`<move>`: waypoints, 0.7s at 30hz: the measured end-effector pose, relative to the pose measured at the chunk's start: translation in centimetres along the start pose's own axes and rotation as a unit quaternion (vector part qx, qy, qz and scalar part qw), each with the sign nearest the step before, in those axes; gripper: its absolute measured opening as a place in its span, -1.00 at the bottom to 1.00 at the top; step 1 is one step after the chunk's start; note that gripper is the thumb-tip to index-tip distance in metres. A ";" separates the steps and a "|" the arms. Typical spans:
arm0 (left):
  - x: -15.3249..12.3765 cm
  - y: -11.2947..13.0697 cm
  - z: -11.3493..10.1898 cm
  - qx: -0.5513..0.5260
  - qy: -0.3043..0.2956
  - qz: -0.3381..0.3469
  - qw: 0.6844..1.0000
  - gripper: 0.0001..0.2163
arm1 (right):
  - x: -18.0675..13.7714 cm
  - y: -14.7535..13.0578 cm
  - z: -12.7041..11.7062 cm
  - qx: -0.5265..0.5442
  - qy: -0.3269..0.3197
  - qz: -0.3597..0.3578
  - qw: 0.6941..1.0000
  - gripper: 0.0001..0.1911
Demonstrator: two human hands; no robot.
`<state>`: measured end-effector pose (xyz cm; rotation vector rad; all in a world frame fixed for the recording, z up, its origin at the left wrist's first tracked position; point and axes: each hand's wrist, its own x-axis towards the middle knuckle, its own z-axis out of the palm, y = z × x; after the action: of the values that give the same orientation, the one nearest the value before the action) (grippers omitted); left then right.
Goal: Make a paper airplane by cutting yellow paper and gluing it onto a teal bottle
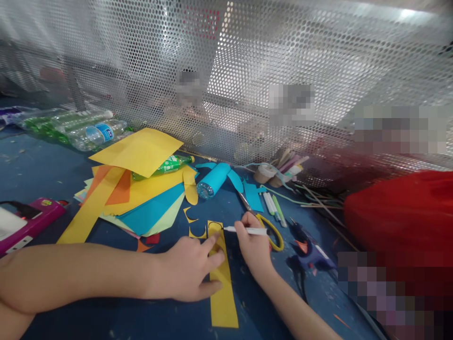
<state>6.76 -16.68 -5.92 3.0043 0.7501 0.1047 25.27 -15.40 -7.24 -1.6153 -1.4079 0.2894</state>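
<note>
A long yellow paper strip (224,307) lies on the dark blue table. My left hand (193,269) rests on it with fingers spread, pressing it flat. In my right hand (254,243) is a white marker pen (253,231), its tip touching the strip near the far end. A dark curved line shows there. Just beyond my right hand lie scissors with yellow handles (279,236), partly hidden by the hand. Curved yellow paper scraps (197,232) sit left of the strip's far end. A yellow rounded paper piece (190,189) lies farther back.
A blue-wrapped bottle (214,181) stands out behind the strip. Coloured paper sheets (141,212) are piled at left, near a purple power strip (42,217) and plastic bottles (101,132). Pens (274,205) and a glue gun (313,250) lie right. A perforated metal screen (141,61) borders the back.
</note>
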 end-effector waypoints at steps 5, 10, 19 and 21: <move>0.1 0.0 0.0 0.005 -0.009 -0.004 1.000 -0.50 | -0.1 0.1 0.1 -0.002 -0.004 -0.006 1.000 -0.75; 0.1 0.0 0.1 0.005 0.003 0.000 1.000 -0.50 | 0.0 -0.1 -0.1 -0.007 -0.014 0.002 1.000 -0.75; -0.1 0.0 -0.1 0.001 -0.006 0.000 1.000 -0.51 | -0.1 0.2 -0.2 0.035 0.012 0.004 0.999 -0.74; -0.1 0.0 -0.1 0.002 -0.004 -0.002 1.000 -0.50 | -0.2 0.2 -0.2 0.084 0.026 0.016 0.996 -0.72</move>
<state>6.67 -16.69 -5.82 3.0052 0.7550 0.0918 25.47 -15.69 -7.39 -1.4970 -1.2849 0.3724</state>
